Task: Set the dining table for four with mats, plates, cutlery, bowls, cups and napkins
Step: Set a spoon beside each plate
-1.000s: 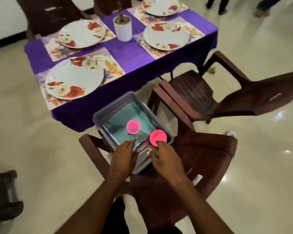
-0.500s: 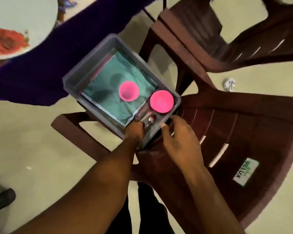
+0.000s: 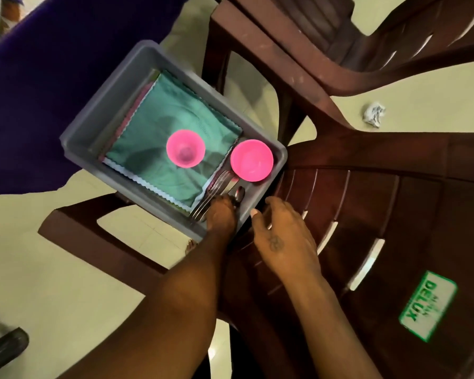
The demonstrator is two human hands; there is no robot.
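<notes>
Left hand (image 3: 221, 214) grips cutlery (image 3: 216, 191) in grey tray (image 3: 99, 116); right hand (image 3: 283, 237) relaxed beside it; pink cup (image 3: 185, 148), bowl (image 3: 251, 159) adjacent.

Arms: both were bare, no sleeves.
Right hand (image 3: 283, 239): bore a small dark mark on its back.
Left hand (image 3: 220, 214): plain.

The tub (image 3: 99, 124) sits left of centre on a chair (image 3: 367, 214) — inside it, a cup (image 3: 185, 149) stands on napkins (image 3: 162, 132), with a bowl (image 3: 251, 160) right of the cup and cutlery (image 3: 216, 192) below it, toward the tub's lower corner.
</notes>
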